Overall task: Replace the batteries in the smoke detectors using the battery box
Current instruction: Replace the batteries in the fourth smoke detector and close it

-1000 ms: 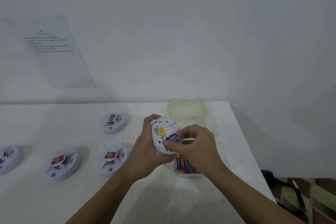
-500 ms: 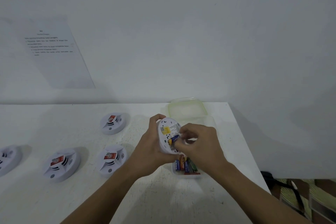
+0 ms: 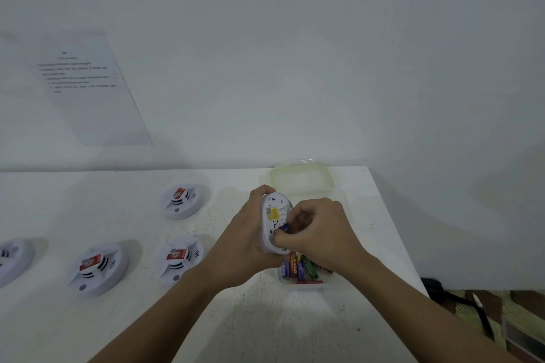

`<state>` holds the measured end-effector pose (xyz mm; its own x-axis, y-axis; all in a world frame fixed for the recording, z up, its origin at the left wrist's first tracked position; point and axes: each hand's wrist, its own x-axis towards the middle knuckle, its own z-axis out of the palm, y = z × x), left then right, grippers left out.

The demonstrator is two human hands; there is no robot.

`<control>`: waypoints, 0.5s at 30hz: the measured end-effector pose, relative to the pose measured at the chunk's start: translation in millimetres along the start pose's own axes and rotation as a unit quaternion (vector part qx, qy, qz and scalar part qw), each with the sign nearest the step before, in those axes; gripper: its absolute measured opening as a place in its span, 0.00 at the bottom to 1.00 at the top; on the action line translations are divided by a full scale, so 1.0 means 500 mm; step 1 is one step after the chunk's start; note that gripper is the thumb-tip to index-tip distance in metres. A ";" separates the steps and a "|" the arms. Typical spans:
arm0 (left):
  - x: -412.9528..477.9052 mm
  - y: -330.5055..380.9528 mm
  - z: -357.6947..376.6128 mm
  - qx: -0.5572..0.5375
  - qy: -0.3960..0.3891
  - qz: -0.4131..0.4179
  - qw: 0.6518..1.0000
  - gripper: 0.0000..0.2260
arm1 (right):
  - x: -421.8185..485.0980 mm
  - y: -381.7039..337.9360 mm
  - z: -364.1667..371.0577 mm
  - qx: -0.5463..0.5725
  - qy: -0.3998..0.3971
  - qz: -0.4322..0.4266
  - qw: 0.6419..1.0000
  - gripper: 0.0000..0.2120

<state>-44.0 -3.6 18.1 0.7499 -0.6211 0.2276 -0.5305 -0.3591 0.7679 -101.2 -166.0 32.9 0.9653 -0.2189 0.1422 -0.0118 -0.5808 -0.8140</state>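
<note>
Fingers (image 3: 281, 241) of the right hand (image 3: 321, 233) half-hide battery (image 3: 283, 226) inside smoke detector (image 3: 272, 209).

White tbl (image 3: 250, 321): 4 smoke detectors (image 3: 180, 260), battery box (image 3: 305, 285), lid (image 3: 302, 179).

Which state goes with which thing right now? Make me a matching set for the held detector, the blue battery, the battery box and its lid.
Things
1. held detector
2. blue battery
3. battery box
4. lid

States
A. on the table, loose batteries inside
B. gripped by the left hand, back side showing
C. lying off the box, at the table's far edge
D. pinched by the right hand at the detector's compartment

Pairs: 1-B, 2-D, 3-A, 4-C
</note>
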 end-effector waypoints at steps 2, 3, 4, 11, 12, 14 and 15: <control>0.000 -0.006 -0.002 0.012 0.001 0.005 1.000 0.37 | 0.002 -0.002 0.001 0.002 -0.003 -0.006 1.000 0.13; -0.001 -0.008 -0.004 0.010 0.000 0.005 1.000 0.37 | 0.002 -0.003 0.001 0.003 -0.003 -0.011 1.000 0.13; -0.002 -0.010 -0.005 0.003 0.001 0.004 1.000 0.37 | 0.002 -0.003 0.001 0.004 -0.004 -0.016 1.000 0.12; -0.007 -0.005 -0.006 -0.043 0.003 -0.011 0.999 0.34 | -0.007 -0.005 0.005 -0.014 0.020 -0.072 0.997 0.18; -0.009 -0.001 -0.007 -0.056 0.003 -0.021 0.998 0.33 | -0.007 -0.007 0.005 -0.030 0.018 -0.083 0.996 0.19; -0.010 0.005 -0.011 -0.073 0.006 -0.035 0.997 0.32 | -0.006 -0.009 0.003 -0.050 -0.002 -0.097 0.994 0.21; -0.008 0.005 -0.014 -0.076 0.004 -0.036 0.996 0.33 | -0.005 -0.008 0.001 -0.056 -0.020 -0.099 0.993 0.21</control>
<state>-45.4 3.0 23.3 0.7877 -0.5911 0.1732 -0.4099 -0.2931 0.8638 -103.5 -162.7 35.4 0.9612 -0.0628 0.2687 0.1516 -0.6934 -0.7044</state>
